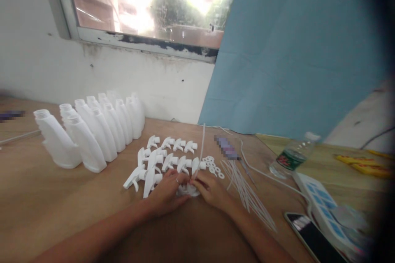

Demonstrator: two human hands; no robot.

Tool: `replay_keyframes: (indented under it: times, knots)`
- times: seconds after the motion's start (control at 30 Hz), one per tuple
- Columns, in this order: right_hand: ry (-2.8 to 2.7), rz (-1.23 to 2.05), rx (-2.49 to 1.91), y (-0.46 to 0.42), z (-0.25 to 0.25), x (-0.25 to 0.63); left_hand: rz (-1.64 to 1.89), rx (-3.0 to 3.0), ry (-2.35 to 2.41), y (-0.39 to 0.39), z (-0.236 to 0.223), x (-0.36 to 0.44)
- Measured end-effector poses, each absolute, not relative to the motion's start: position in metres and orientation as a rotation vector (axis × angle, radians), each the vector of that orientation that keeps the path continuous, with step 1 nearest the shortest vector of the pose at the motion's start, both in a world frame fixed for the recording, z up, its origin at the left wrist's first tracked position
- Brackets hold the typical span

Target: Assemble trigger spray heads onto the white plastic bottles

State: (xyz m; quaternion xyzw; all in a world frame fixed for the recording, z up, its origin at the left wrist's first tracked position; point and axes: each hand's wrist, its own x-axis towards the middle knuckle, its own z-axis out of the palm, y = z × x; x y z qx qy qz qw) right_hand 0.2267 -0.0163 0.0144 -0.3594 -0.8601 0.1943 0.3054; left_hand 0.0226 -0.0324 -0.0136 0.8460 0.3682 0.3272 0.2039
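Close together at the table's near side, my left hand (168,193) and my right hand (212,191) work on a white plastic part (188,189). It is mostly covered by my fingers, so its exact kind is hidden. My left hand is closed around it. Between the fingertips of my right hand a thin white tube (203,144) is pinched, standing nearly upright. White trigger spray heads (169,162) lie in rows just beyond my hands. Small white ring washers (211,165) are heaped by the right end of the rows. Loose thin tubes (247,197) lie to the right.
White bottles without caps (88,144) stand grouped at the left. To the right are a pixelated tool (226,148), a water bottle (291,158), a power strip (321,203) with its cable, and a phone (313,236). A blue sheet (277,49) hangs behind.
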Motion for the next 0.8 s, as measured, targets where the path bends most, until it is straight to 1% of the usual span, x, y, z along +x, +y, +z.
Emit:
replay_keyframes:
  times: [0.13,0.23,0.33,0.43,0.5,0.53,0.6,0.7,0.73,0.8]
  knots:
    - [-2.186,0.344,-0.840,-0.018,0.019,0.239,1.124,2.181,1.008,-0.035,0.001,0.021]
    - [-2.281,-0.010,-0.666,-0.016,0.017,0.245,1.214,2.045,1.025,-0.040,0.011,0.021]
    - [-2.400,-0.383,-0.455,-0.012,0.012,0.242,1.163,1.983,1.038,-0.048,0.016,0.025]
    - [-2.431,-0.589,-0.301,-0.011,0.010,0.236,1.017,1.977,1.038,-0.059,0.022,0.027]
    - [-2.422,-0.629,-0.302,-0.012,0.012,0.238,0.993,2.064,1.065,-0.063,0.030,0.019]
    - [-2.405,-0.623,-0.324,-0.012,0.014,0.241,1.039,2.145,1.111,-0.064,0.036,0.010]
    - [-2.341,-0.572,-0.399,-0.009,0.020,0.254,1.284,2.350,1.274,-0.060,0.049,-0.018]
    - [-2.114,-0.496,-0.575,0.001,0.027,0.280,1.772,2.405,1.771,-0.049,0.065,-0.078]
    - [-2.028,-0.482,-0.639,0.006,0.029,0.288,1.931,2.298,1.995,-0.046,0.068,-0.098]
    - [-1.881,-0.434,-0.751,0.015,0.031,0.302,2.047,1.976,2.396,-0.041,0.069,-0.134]
